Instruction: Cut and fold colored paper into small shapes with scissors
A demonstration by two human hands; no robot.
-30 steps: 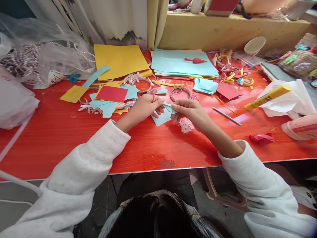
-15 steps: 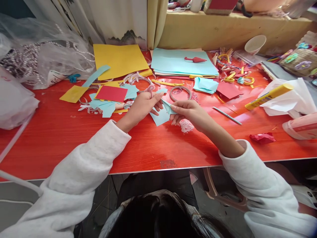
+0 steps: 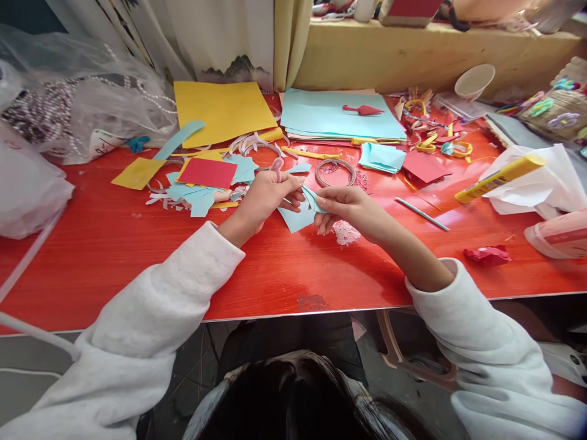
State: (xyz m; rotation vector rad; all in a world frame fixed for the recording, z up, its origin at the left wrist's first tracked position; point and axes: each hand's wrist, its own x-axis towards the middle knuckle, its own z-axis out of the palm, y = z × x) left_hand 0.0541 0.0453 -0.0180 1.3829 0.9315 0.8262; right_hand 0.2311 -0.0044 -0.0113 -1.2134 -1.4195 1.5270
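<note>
My right hand (image 3: 346,205) pinches a small folded piece of light blue paper (image 3: 312,198) between thumb and fingers. My left hand (image 3: 270,197) is closed at the paper's other end, its thumb and fingertips at the upper left corner. A pink looped thing (image 3: 277,168) shows by the back of the left hand; its kind is unclear, as the hand partly covers it. Under both hands a flat light blue paper square (image 3: 297,219) lies on the red table (image 3: 270,275). Pinkish-white shreds (image 3: 345,233) lie below the right hand.
Beyond the hands lie a roll of tape (image 3: 335,173), yellow sheets (image 3: 224,113) and a blue paper stack (image 3: 339,116). Paper scraps and a red card (image 3: 207,173) are at left. A thin stick (image 3: 422,214), a yellow glue stick (image 3: 499,178) and crumpled red paper (image 3: 487,255) are at right.
My left thumb and fingertips have shifted slightly down and right, closer to the folded blue paper. The pink looped thing has turned a little. My right hand is nearly still.
</note>
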